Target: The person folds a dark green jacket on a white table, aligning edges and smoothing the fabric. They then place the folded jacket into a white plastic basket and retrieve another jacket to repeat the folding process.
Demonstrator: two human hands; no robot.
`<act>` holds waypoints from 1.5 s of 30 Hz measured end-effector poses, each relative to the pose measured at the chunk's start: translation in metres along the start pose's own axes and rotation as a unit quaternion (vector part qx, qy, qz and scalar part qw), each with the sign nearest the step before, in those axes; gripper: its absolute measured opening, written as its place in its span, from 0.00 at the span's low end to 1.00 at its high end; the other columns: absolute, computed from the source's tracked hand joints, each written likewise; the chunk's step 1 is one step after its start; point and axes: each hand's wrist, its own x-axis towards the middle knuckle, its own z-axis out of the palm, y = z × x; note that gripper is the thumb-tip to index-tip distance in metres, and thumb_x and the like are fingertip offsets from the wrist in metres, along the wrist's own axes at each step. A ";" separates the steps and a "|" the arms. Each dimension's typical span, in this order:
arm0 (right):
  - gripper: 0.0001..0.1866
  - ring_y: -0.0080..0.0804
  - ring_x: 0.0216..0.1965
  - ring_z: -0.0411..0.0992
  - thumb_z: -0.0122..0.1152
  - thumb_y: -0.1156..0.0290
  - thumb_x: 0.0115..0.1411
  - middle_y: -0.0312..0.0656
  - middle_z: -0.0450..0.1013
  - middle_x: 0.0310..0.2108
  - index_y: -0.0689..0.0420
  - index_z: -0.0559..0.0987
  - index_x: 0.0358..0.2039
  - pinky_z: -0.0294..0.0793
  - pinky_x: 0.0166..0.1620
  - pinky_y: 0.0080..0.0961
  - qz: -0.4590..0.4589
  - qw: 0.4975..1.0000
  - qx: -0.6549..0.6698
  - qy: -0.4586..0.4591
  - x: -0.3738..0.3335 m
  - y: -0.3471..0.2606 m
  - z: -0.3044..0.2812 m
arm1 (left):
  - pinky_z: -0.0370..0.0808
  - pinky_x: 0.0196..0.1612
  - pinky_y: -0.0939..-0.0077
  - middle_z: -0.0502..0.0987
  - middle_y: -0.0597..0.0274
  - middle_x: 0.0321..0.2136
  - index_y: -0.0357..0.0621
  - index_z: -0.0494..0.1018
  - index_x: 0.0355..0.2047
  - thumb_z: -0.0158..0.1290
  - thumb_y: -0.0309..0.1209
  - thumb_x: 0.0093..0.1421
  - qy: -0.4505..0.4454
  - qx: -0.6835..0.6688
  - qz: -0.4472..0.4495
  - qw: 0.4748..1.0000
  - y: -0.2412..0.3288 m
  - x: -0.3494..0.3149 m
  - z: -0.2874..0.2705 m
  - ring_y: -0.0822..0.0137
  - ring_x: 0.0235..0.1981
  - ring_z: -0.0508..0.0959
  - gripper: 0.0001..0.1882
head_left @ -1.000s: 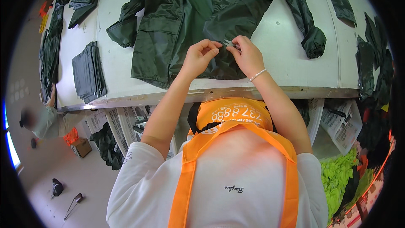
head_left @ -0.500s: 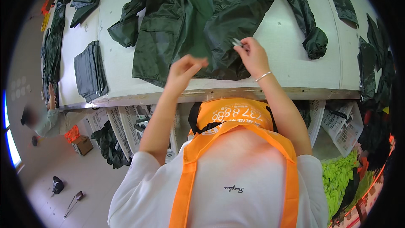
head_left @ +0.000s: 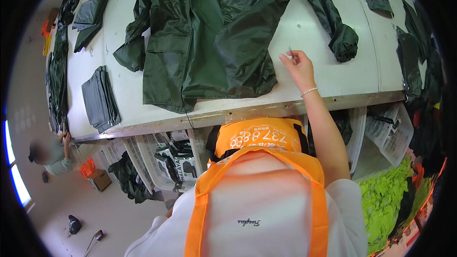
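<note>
A dark green jacket lies spread on the white table, its front hem close to the table edge and its sleeves out to both sides. Just right of the hem, above the bare tabletop, my right hand is closed around small metal thread snips, whose tips point away from me. That hand does not touch the jacket. A dark thread or cord hangs from the hem over the table edge. My left hand is out of the picture.
Folded dark green pieces lie on the table at the left, with more dark garments at the far right. White plastic crates stand below the table edge. Another person works at the far left. Bright yellow-green cloth is heaped at lower right.
My left hand has left the jacket and gone out of view. My right hand with the snips has moved off the jacket to the right. The jacket's lower front lies flatter.
</note>
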 end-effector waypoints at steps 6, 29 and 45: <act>0.08 0.24 0.24 0.68 0.64 0.73 0.52 0.39 0.73 0.24 0.63 0.79 0.32 0.69 0.32 0.20 -0.067 0.992 0.091 -0.056 0.005 -0.012 0.039 | 0.72 0.28 0.72 0.75 0.53 0.21 0.45 0.74 0.23 0.51 0.34 0.56 0.221 0.000 0.112 0.969 0.162 -0.050 -0.190 0.60 0.22 0.75 0.09; 0.06 0.34 0.29 0.70 0.53 0.72 0.60 0.43 0.72 0.27 0.62 0.73 0.31 0.70 0.36 0.28 -0.065 0.989 0.001 -0.133 0.048 0.006 0.067 | 0.69 0.49 0.65 0.72 0.62 0.47 0.44 0.77 0.41 0.62 0.30 0.44 0.529 -0.165 0.458 0.695 0.402 -0.015 -0.413 0.56 0.47 0.71 0.20; 0.13 0.46 0.33 0.73 0.56 0.64 0.59 0.45 0.70 0.39 0.57 0.68 0.38 0.72 0.35 0.36 -0.162 0.945 -0.254 -0.125 0.023 -0.023 0.033 | 0.72 0.30 0.76 0.79 0.54 0.22 0.36 0.79 0.28 0.60 0.29 0.51 0.394 -0.413 0.466 0.676 0.423 -0.005 -0.433 0.67 0.22 0.77 0.08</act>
